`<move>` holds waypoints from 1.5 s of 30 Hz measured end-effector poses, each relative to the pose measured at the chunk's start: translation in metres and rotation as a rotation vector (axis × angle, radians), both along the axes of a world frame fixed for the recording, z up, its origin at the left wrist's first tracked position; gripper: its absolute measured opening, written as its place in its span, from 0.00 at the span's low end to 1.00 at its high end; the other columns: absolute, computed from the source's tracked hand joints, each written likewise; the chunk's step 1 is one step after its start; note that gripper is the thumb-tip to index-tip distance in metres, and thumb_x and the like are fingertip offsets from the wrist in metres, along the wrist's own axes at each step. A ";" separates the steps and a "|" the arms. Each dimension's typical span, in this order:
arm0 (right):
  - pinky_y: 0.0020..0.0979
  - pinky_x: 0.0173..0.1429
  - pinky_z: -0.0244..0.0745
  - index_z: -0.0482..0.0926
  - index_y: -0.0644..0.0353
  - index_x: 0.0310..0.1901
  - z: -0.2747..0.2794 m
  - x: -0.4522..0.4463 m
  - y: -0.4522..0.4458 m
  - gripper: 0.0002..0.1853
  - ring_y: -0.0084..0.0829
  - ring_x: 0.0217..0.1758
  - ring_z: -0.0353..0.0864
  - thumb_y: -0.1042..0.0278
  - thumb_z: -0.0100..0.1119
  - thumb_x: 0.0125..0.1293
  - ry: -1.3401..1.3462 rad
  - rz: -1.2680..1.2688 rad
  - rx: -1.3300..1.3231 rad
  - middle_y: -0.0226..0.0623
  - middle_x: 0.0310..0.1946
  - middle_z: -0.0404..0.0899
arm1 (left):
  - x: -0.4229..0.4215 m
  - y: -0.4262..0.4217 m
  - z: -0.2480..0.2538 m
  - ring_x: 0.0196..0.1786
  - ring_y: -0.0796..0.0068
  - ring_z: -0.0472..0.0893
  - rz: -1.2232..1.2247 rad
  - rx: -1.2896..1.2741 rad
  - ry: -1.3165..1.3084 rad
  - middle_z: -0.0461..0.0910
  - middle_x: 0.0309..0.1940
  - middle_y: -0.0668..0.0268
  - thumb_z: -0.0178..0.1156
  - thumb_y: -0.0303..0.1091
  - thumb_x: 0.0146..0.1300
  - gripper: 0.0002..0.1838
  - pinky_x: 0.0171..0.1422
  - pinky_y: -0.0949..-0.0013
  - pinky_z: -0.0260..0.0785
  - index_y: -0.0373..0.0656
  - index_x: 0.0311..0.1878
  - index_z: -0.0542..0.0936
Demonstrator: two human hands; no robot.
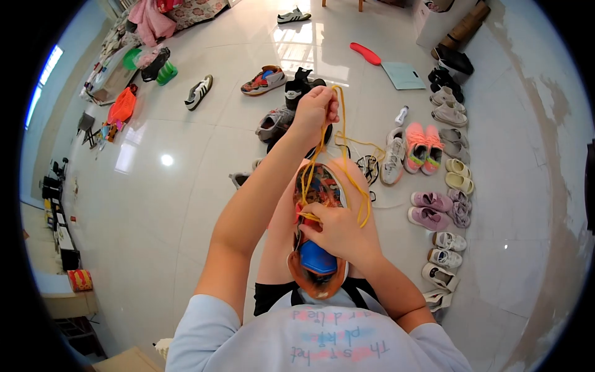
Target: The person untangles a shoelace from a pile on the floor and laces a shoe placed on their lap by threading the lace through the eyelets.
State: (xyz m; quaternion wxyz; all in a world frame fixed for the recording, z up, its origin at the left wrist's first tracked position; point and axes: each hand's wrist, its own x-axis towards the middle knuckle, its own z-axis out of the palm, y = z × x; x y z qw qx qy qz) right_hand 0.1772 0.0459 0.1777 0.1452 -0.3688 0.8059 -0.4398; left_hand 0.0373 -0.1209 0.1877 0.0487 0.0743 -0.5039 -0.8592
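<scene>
A multicoloured sneaker [321, 180] with an orange heel rests on my lap between my thighs, its toe pointing away from me. Inside its opening sits a blue insert [318, 257]. My left hand [317, 115] is raised beyond the toe, fingers closed on a yellow shoelace [341, 124] that runs down to the shoe. Loops of the lace hang on the right side. On top of the shoe, my right hand [338, 230] pinches the lace near the eyelets; its fingertips are partly hidden.
Grey and black shoes [274, 124] stand just past my knees, beside a matching multicoloured sneaker [264, 80]. Black laces [370, 167] lie near a white sneaker [392, 158] and pink sneakers [424, 149]. More shoes line the right wall. A red insole [365, 54] lies farther off.
</scene>
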 end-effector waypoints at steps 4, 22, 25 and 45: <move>0.35 0.39 0.77 0.80 0.62 0.41 -0.009 0.000 0.001 0.12 0.42 0.32 0.82 0.66 0.65 0.56 0.008 0.058 -0.044 0.47 0.29 0.82 | -0.010 0.013 -0.006 0.21 0.80 0.67 -0.057 -0.038 -0.055 0.69 0.19 0.71 0.50 0.36 0.69 0.10 0.28 0.73 0.65 0.44 0.32 0.71; 0.39 0.30 0.72 0.79 0.66 0.27 0.010 -0.044 -0.027 0.14 0.43 0.24 0.78 0.60 0.62 0.56 0.112 -0.109 -0.013 0.46 0.21 0.78 | 0.007 -0.016 -0.036 0.27 0.77 0.69 -0.281 0.332 -0.084 0.72 0.25 0.69 0.49 0.39 0.71 0.11 0.38 0.70 0.66 0.45 0.34 0.72; 0.39 0.30 0.72 0.79 0.69 0.27 0.010 -0.051 -0.027 0.15 0.43 0.22 0.78 0.61 0.62 0.56 -0.078 -0.101 0.026 0.49 0.19 0.78 | 0.013 -0.016 -0.044 0.31 0.74 0.71 -0.412 0.528 -0.068 0.73 0.28 0.68 0.47 0.41 0.72 0.13 0.44 0.68 0.65 0.45 0.36 0.74; 0.32 0.28 0.66 0.77 0.67 0.28 -0.003 -0.049 -0.039 0.09 0.29 0.19 0.71 0.69 0.64 0.56 -0.413 0.020 -0.043 0.37 0.16 0.72 | 0.026 -0.013 -0.040 0.31 0.73 0.71 -0.418 0.619 -0.193 0.75 0.28 0.67 0.48 0.41 0.71 0.13 0.45 0.67 0.68 0.44 0.34 0.74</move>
